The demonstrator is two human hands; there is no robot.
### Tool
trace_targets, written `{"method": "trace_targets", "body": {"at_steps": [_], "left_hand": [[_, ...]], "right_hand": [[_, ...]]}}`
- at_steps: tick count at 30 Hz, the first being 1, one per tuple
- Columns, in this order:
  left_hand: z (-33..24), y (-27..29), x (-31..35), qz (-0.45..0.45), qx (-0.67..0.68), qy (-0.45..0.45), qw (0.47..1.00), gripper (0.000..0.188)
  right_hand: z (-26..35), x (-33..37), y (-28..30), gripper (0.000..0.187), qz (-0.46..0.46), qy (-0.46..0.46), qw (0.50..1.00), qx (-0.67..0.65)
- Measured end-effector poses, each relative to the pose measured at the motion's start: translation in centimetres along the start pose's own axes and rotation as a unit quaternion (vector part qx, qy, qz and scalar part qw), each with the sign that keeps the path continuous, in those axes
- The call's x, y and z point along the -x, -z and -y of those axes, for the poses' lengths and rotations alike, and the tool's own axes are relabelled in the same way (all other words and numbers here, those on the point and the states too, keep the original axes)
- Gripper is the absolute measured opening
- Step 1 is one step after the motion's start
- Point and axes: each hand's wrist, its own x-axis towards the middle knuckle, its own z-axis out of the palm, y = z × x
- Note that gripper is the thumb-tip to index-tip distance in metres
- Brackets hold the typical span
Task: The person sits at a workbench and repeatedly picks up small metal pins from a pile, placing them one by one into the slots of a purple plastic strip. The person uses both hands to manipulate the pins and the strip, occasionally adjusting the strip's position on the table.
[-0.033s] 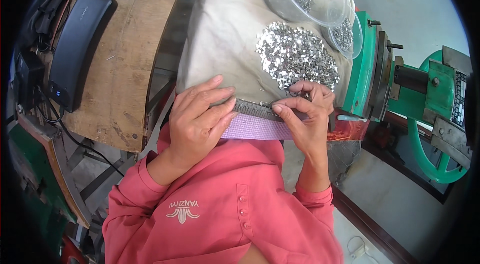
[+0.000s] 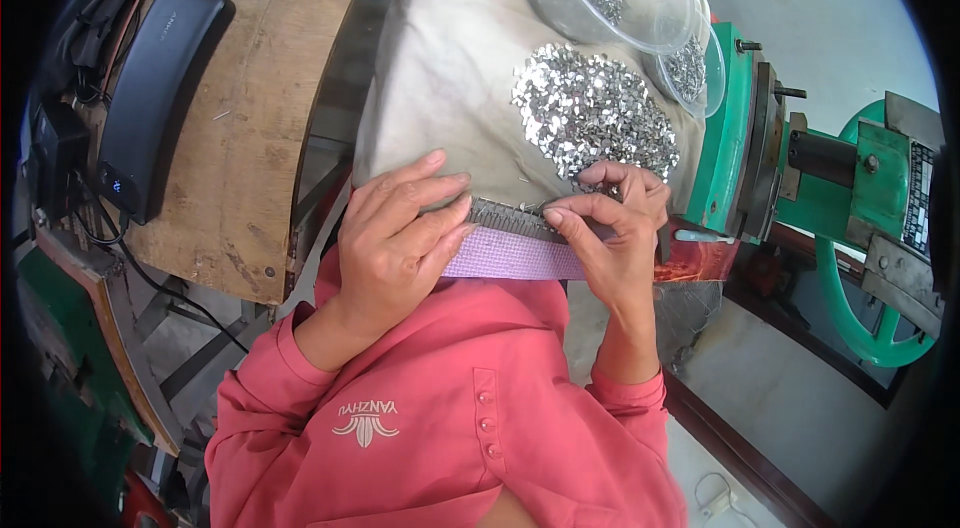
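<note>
A dark metal strip with a row of thin, pin-like pieces along it lies at the front edge of the cloth-covered surface. At its left end, the fingertips of my left hand close on the strip. My right hand is bent over the other end, thumb and forefinger pinched at the row; whatever is between them is too small to make out. Just beyond the right hand spreads a pile of small shiny metal pieces. Purple woven fabric lies under the strip, on my side.
A clear plastic tub with metal bits stands behind the pile, beside a second clear tub. A green machine with a handwheel is at the right. On the left, a wooden table bears a black power bank with cables.
</note>
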Motion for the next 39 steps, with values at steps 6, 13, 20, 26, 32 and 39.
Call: {"method": "trace_targets", "body": {"at_steps": [6,13,20,26,32,39], "left_hand": [[0.04,-0.01,0.07,-0.002,-0.003,0.001,1.000,0.024],[0.10,0.00,0.06,-0.004,0.000,-0.002,1.000,0.026],[0.06,0.07,0.15,0.003,-0.001,0.006,1.000,0.027],[0.14,0.03,0.15,-0.001,0.001,0.002,1.000,0.027],[0.22,0.02,0.16,0.000,0.000,-0.002,1.000,0.027],[0.20,0.00,0.14,-0.001,-0.001,-0.003,1.000,0.027]], "right_hand": [[-0.32,-0.17,0.29,0.015,0.015,0.017,1.000,0.007],[0.01,-0.36,0.23,0.018,0.028,0.008,0.999,-0.025],[0.45,-0.56,0.44,0.017,0.027,0.011,0.999,-0.012],[0.04,-0.56,0.40,0.016,0.029,0.012,0.999,-0.014],[-0.41,-0.54,0.92,0.013,0.023,0.001,1.000,-0.017],[-0.32,-0.34,0.79,0.013,0.023,0.000,1.000,-0.019]]}}
